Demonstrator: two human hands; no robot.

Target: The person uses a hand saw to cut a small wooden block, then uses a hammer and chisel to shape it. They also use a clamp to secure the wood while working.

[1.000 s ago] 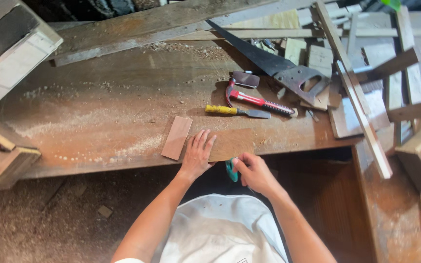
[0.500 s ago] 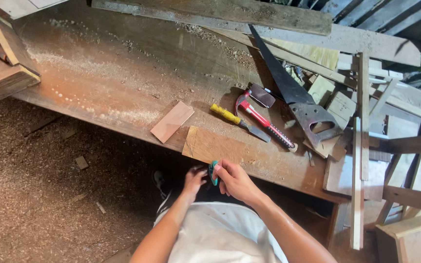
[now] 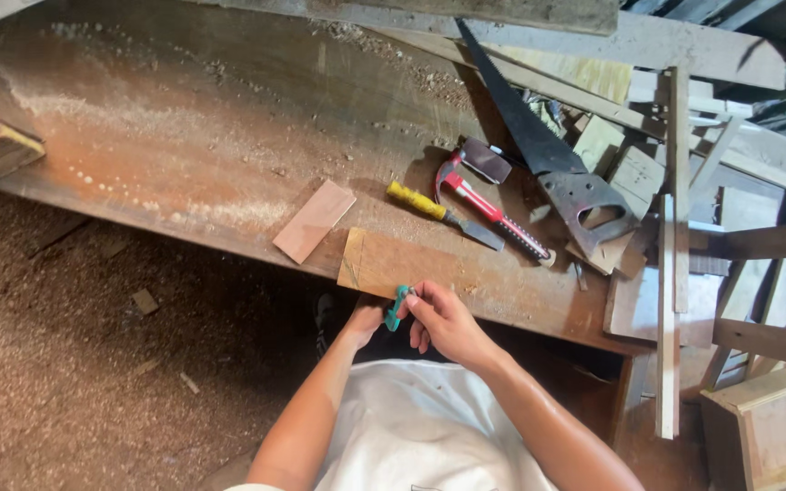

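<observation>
Sawdust covers the long brown tabletop (image 3: 184, 136) and the dirt floor below it. Nearest, both hands have come together at the near edge since a second ago, when the left lay flat on the wood. The right hand (image 3: 443, 318) now pinches a small teal pencil (image 3: 398, 307) in closed fingers; the left hand (image 3: 366, 318) curls beside it, grip unclear. Just beyond lies a flat board (image 3: 393, 264), a smaller wood piece (image 3: 314, 221) to its left. Farther right: chisel (image 3: 443, 215), hammer (image 3: 493, 211), handsaw (image 3: 548, 164). Open tabletop stretches left.
</observation>
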